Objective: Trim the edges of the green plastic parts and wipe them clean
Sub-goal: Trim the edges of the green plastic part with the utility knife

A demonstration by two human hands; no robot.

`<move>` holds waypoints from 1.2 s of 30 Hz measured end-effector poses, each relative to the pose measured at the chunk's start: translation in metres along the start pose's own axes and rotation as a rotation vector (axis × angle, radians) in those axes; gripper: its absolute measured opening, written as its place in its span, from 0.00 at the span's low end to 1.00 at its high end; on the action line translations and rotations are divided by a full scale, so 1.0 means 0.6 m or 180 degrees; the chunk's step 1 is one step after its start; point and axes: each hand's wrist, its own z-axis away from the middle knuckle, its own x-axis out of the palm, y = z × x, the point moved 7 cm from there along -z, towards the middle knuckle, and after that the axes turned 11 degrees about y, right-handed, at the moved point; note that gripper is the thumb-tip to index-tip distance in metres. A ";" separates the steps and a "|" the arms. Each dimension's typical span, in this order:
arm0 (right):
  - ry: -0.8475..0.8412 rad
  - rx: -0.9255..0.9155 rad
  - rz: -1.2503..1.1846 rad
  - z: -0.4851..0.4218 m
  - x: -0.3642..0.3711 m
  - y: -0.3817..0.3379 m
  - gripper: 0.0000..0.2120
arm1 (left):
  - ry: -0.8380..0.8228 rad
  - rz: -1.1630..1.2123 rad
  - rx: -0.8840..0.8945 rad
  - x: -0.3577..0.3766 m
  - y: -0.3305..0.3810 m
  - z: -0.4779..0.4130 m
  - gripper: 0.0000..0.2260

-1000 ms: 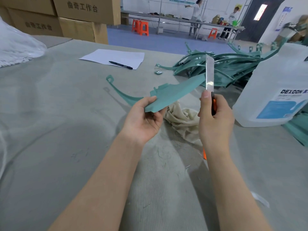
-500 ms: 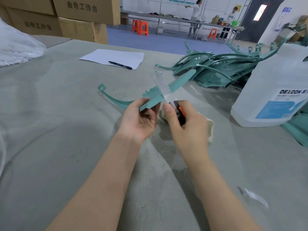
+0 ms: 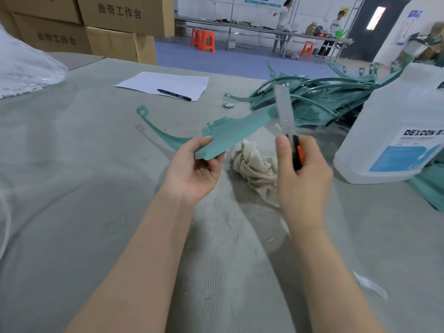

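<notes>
My left hand (image 3: 195,168) grips the near end of a long curved green plastic part (image 3: 230,132), held above the table. Its thin hooked tail (image 3: 153,124) points left. My right hand (image 3: 301,171) holds an orange and black utility knife (image 3: 298,153). The long blade (image 3: 283,110) is blurred and stands up against the far end of the part. A crumpled beige cloth (image 3: 254,162) lies on the table between my hands. More green parts (image 3: 319,97) are heaped at the back right.
A big white DEXCON jug (image 3: 394,131) stands at the right, with green parts (image 3: 430,186) beside it. A paper sheet (image 3: 165,84) with a black pen (image 3: 174,94) lies at the back. Cardboard boxes (image 3: 108,27) and a white plastic bag (image 3: 24,66) are at the back left.
My right hand drew the knife down along the part toward my left hand, then swung back right and up so the blade is near the part's far end again.
</notes>
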 end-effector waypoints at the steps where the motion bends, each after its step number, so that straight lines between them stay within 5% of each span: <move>1: 0.0075 0.0073 0.0020 -0.005 -0.005 0.007 0.11 | -0.0034 -0.0058 -0.0004 0.003 -0.001 0.002 0.07; 36: -0.0092 0.0346 -0.0440 -0.008 -0.003 0.005 0.19 | -0.0136 -0.0207 -0.0063 0.005 -0.003 0.005 0.06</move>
